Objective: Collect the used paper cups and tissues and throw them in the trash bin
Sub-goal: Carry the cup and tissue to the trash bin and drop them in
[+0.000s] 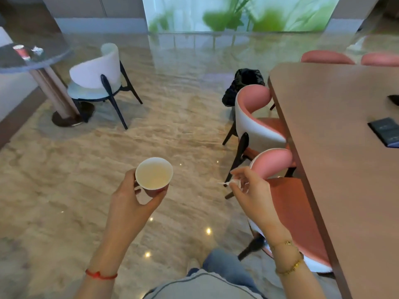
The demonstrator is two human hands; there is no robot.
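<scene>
Left hand [131,195]: grips cup [154,174]. Right hand [248,190]: pinches tissue [234,182]. Bin [244,86]: beyond both, beside bench [336,134].

Single head-worn wide-angle view, pitched forward and down. Both forearms enter from bottom edge, close to lens. Marble floor [86,180] fills centre; brown table [345,169] along right edge; far wall across top.

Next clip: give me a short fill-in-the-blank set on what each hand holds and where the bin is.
1. The left hand holds a paper ____.
2. The right hand pinches a white ____ in its fingers.
3. The trash bin is lined with a ____ bag.
4. Another red cup stands on the ____ table.

Missing words: cup; tissue; black; round
</scene>
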